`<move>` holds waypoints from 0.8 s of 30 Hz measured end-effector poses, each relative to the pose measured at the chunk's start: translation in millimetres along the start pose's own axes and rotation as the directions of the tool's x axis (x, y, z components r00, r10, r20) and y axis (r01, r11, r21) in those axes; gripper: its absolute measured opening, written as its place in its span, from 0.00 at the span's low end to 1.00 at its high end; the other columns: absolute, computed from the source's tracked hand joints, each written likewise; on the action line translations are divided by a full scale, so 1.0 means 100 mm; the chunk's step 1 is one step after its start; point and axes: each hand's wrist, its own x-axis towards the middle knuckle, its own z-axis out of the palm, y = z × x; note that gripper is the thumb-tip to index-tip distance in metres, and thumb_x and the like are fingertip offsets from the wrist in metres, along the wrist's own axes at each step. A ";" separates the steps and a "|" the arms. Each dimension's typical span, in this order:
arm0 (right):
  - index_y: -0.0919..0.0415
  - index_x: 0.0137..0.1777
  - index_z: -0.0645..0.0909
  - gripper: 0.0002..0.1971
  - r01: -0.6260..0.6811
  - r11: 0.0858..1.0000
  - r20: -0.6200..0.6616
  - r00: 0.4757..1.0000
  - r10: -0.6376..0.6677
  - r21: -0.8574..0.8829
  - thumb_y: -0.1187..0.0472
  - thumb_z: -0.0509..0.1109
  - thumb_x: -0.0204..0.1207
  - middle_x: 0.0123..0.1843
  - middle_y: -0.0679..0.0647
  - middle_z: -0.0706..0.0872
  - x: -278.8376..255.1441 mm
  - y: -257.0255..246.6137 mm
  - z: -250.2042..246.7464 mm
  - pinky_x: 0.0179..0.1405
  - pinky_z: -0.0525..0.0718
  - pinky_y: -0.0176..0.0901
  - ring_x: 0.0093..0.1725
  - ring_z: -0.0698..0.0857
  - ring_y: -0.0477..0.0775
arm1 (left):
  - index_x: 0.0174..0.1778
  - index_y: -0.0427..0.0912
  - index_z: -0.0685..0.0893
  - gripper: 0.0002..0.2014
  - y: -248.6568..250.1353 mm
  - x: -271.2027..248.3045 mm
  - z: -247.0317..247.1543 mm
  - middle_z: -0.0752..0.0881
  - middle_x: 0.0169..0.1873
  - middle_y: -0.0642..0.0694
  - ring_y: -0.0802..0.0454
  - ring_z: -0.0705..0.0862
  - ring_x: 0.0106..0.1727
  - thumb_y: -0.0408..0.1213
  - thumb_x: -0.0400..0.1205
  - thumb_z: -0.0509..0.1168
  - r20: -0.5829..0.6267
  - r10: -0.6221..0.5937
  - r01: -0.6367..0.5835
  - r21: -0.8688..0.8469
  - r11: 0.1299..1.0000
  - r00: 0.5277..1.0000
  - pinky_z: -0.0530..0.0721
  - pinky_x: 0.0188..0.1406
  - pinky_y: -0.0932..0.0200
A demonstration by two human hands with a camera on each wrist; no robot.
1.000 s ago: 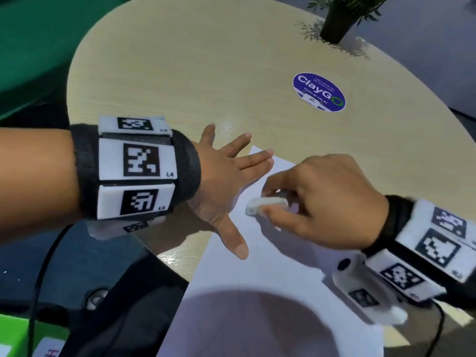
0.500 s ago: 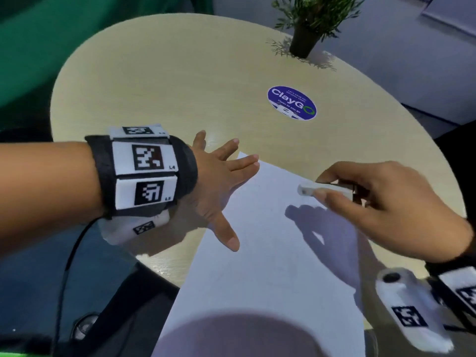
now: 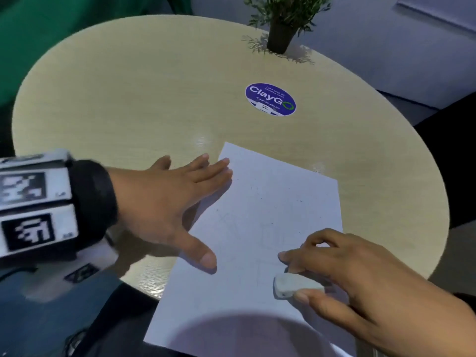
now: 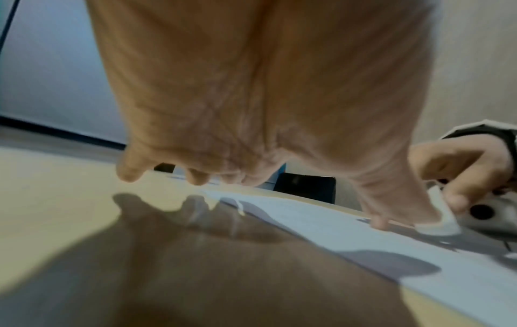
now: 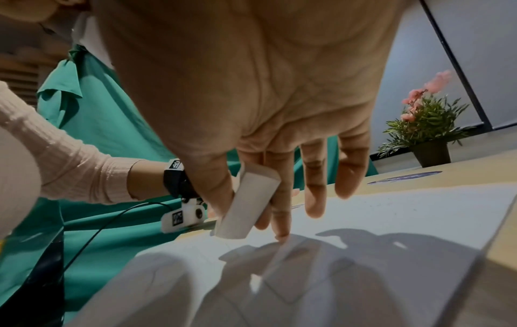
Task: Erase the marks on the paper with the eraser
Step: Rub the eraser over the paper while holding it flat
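While the white sheet of paper [image 3: 260, 228] is lying on the round pale wooden tabletop [image 3: 134, 104], with its near end hanging past the tabletop's near edge, it is being pinned along its left edge by the left hand [image 3: 164, 202]. That hand is being held flat with the fingers [image 3: 213, 168] straight and spread, the fingertips resting at the paper's far left corner and the thumb lying on the sheet. A white block eraser [image 3: 296, 284] is being pinched between the thumb and fingers of the right hand [image 3: 360, 279], over the near right part of the paper; in the right wrist view the eraser [image 5: 249, 203] is being held tilted, its lower end just above or at the sheet, and contact cannot be told. Faint pencil marks [image 3: 262, 228] are being shown across the middle of the paper. Beyond the paper's far edge, a blue round ClayGo sticker [image 3: 270, 99] and, farther still, a small potted plant [image 3: 283, 21] are being carried by the tabletop.
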 end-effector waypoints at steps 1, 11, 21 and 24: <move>0.39 0.56 0.76 0.24 0.007 1.000 0.004 1.000 -0.007 -0.006 0.31 0.42 0.78 0.50 0.36 0.86 0.00 0.00 -0.01 0.42 0.82 0.42 0.56 0.75 0.38 | 0.78 0.61 0.24 0.63 0.01 -0.02 0.02 0.19 0.72 0.69 0.65 0.18 0.74 0.83 0.60 0.57 0.028 -0.002 0.003 -0.027 1.000 1.000 0.33 0.79 0.38; 0.48 0.51 0.80 0.18 0.068 0.986 -0.262 0.959 -0.107 -0.153 0.39 0.57 0.74 0.22 0.36 0.65 0.71 -0.02 -0.32 0.20 0.60 0.37 0.29 0.78 0.52 | 0.78 0.59 0.24 0.63 0.00 0.09 0.04 0.23 0.75 0.68 0.54 0.26 0.80 0.86 0.57 0.50 0.005 -0.026 0.025 0.138 0.990 1.000 0.48 0.78 0.32; 0.49 0.52 0.79 0.18 0.076 0.945 -0.130 0.984 -0.123 -0.319 0.37 0.57 0.77 0.36 0.47 0.86 1.11 -0.05 -0.26 0.31 0.66 0.44 0.35 0.79 0.57 | 0.77 0.55 0.22 0.60 0.04 0.11 -0.01 0.20 0.74 0.63 0.50 0.25 0.80 0.81 0.63 0.51 0.047 -0.061 0.049 0.232 0.972 0.997 0.55 0.74 0.28; 0.49 0.46 0.80 0.19 0.177 0.935 -0.048 0.978 -0.201 -0.308 0.37 0.55 0.74 0.31 0.48 0.87 1.06 -0.14 -0.17 0.27 0.69 0.43 0.32 0.83 0.58 | 0.77 0.55 0.21 0.61 0.04 0.11 -0.01 0.19 0.74 0.63 0.49 0.25 0.80 0.81 0.63 0.51 0.050 -0.067 0.053 0.244 0.968 0.996 0.55 0.74 0.27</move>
